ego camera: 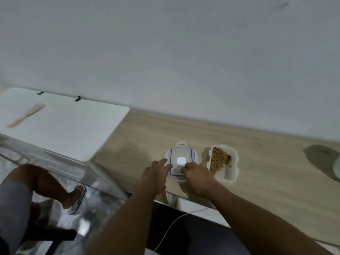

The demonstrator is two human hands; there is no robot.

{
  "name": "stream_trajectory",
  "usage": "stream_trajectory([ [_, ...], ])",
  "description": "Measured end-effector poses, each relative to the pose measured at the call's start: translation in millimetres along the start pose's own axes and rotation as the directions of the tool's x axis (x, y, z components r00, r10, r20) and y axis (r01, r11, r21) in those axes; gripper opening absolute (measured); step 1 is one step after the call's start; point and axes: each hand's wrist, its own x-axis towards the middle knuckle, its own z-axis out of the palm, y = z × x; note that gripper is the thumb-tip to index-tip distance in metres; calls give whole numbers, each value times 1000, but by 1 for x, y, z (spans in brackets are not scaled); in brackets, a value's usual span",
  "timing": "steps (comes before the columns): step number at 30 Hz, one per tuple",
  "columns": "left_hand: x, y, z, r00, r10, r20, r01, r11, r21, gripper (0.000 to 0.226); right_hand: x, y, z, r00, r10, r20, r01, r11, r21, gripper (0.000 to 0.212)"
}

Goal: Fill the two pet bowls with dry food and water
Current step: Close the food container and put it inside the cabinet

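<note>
A clear container lid (181,155) with a blue seal and white clip flaps lies flat on the wooden table (266,190). Just right of it stands an open white container (232,170) partly filled with brown dry food (219,159). My left hand (154,175) rests with its fingers spread against the lid's left flap. The curled fingers of my right hand (197,174) grip the lid's near right corner. A pale bowl rim (337,168) pokes in at the right edge, most of it cut off.
A white board (73,129) with a pink comb-like item (25,115) lies at the left, over a clear box (64,168). A wall runs behind the table. A seated person's leg and sandal (73,197) are at lower left. A white cable (171,229) hangs below the table edge.
</note>
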Motion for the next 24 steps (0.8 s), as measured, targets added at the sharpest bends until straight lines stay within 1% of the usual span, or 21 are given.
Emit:
stream_trajectory([
  [2,7,-6,8,999,33,8,-33,999,-4,72,3,-4,8,1000,17,19,-18,1000,17,38],
  [5,16,-13,19,999,48,-8,-48,998,-36,70,4,-6,20,998,54,-14,-53,997,57,38],
  [7,21,-18,21,998,67,-15,-68,997,-38,70,5,-7,24,997,64,-35,-62,997,55,38],
  [14,26,-19,26,994,99,-55,-101,994,-31,69,11,-9,31,999,6,-34,-10,995,-101,44],
  [17,24,-16,26,990,114,-89,-120,991,-67,66,7,-10,27,998,-14,-63,8,995,-98,42],
  [18,22,-14,24,987,113,-112,-123,989,-87,64,5,-10,25,995,-4,-98,-2,998,-62,42],
  [20,19,-13,18,974,112,-195,-139,982,-128,60,1,-9,18,977,23,-213,-17,999,27,35],
  [22,17,-14,7,952,102,-289,-156,972,-174,53,-1,-7,3,938,63,-342,-22,992,123,26],
  [24,17,-14,-5,908,67,-413,-181,953,-243,45,-6,-4,-19,889,125,-441,-27,975,222,19],
])
